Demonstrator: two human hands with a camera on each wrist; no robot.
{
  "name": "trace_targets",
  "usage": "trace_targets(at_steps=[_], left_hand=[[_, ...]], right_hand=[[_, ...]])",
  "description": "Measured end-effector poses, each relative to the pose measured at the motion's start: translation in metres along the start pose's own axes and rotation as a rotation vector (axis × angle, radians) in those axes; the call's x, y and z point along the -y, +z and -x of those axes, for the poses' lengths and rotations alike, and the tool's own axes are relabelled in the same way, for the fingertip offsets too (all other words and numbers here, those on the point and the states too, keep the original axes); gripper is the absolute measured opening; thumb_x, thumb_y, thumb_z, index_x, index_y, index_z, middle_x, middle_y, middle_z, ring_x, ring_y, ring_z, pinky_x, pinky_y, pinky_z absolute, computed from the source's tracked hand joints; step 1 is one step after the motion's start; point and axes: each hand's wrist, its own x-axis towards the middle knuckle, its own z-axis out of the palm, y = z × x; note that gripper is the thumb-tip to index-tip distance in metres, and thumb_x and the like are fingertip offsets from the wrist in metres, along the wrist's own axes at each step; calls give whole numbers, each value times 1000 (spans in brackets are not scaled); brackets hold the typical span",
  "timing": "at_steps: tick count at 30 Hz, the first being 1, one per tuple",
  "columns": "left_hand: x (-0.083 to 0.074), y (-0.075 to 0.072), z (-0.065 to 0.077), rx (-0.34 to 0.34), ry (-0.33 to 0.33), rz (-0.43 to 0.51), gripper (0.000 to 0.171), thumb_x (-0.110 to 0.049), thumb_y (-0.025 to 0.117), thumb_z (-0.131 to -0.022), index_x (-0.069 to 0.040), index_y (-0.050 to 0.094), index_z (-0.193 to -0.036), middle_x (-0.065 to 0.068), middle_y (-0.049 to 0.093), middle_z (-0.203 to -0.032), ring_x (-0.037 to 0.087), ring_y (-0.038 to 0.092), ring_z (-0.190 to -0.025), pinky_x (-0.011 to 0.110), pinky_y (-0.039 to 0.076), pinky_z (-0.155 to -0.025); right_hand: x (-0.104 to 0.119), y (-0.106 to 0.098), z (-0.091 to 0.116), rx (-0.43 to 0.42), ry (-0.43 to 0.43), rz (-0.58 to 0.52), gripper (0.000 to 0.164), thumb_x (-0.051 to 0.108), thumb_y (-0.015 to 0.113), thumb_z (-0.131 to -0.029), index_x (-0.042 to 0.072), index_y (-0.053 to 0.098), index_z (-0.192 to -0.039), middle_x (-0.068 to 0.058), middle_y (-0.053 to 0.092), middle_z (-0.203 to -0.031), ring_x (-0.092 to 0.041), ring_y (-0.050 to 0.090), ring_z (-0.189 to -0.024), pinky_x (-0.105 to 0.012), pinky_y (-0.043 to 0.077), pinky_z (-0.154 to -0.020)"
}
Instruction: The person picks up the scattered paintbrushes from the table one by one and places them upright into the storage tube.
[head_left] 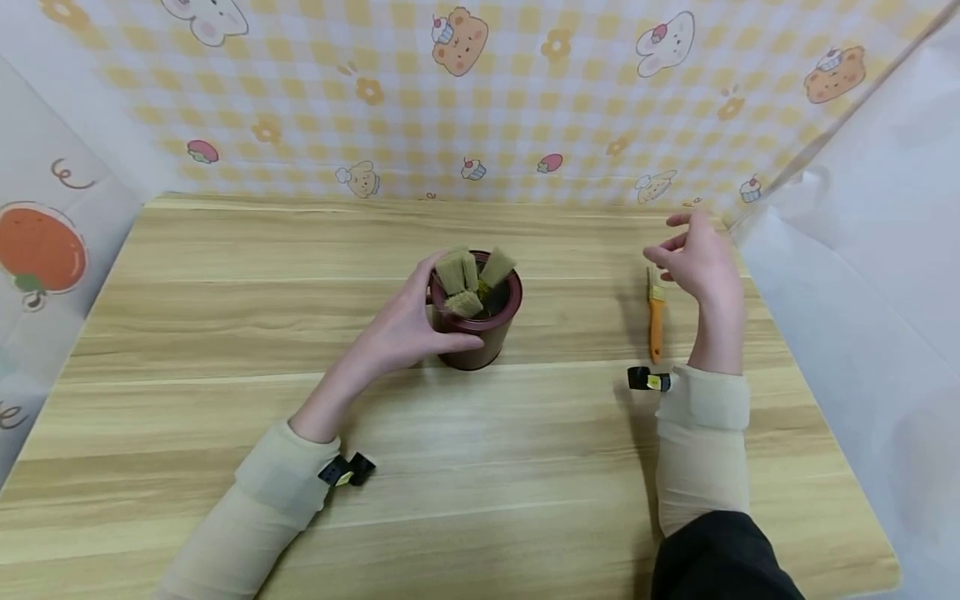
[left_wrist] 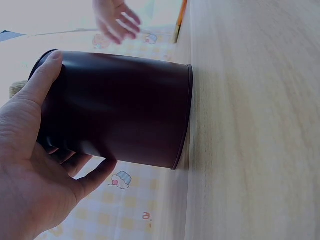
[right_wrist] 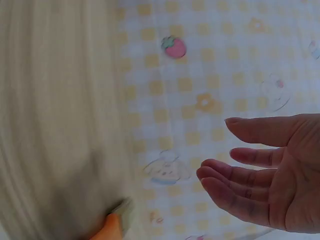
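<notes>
My left hand (head_left: 405,329) grips a dark maroon cylindrical pot (head_left: 480,343) near the middle of the table. In the left wrist view, the thumb lies along the near side of the pot (left_wrist: 120,107) and the other fingers curl behind it. Several brushes with pale bristles (head_left: 452,272) stand in the pot, bristles up. My right hand (head_left: 701,254) hovers above a flat paintbrush with an orange handle (head_left: 656,329), which lies on the table at the right. Nothing is between the right hand's (right_wrist: 280,175) loosely bent fingers, and it does not touch the brush.
The wood-grain table (head_left: 225,292) meets a yellow checked backdrop (head_left: 510,100) with cartoon prints at its far edge. White sheeting (head_left: 862,275) hangs along the right side. A black wrist camera (head_left: 648,379) juts from the right sleeve, close to the orange handle's end.
</notes>
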Motion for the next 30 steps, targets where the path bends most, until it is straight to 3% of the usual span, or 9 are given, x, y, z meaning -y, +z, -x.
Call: trace_targets(at_steps=[5,12,16,21,25,30], left_hand=[[1,0,0,-1,1,9,116,-48,95,-69,-33,24,-160,2,39,-161,26,40,-149,56,37,-119],[1,1,0,-1,3,13,116,-47,95,-69,-32,24,-160,2,38,-162,26,39,-149,55,37,-119],[0,1,0,4,-8,1,118,-48,95,-69,-32,22,-161,2,36,-163,27,38,-151,56,37,-119],[1,0,-1,5,-10,-12,119,-48,94,-70,-31,21,-161,3,35,-164,28,37,-151,57,36,-120],[2,0,-2,4,-3,-13,118,-48,94,-69,-31,22,-161,3,36,-163,27,37,-151,56,36,-120],[2,0,-2,10,-9,-19,119,-48,94,-69,-29,21,-162,4,35,-164,28,36,-152,56,36,-120]], right_hand=[[-23,5,-14,111,56,39,70,25,65,-100,-6,30,-153,-33,57,-130,-23,71,-78,-42,61,-78],[-47,11,-23,194,150,99,72,20,69,-98,-12,30,-150,-35,55,-129,-42,69,-95,-51,58,-88],[-57,13,-25,278,238,113,77,22,73,-95,-12,31,-149,-32,53,-132,-39,71,-97,-51,54,-93],[-61,16,-30,324,262,89,71,15,76,-93,-16,37,-143,-28,60,-123,-19,73,-81,-47,55,-93],[-61,19,-33,318,246,95,63,13,76,-92,-14,42,-138,-25,65,-114,-12,69,-73,-38,57,-83],[-57,24,-34,286,214,94,50,11,75,-92,-10,44,-125,-12,60,-95,-11,63,-69,-28,54,-68]])
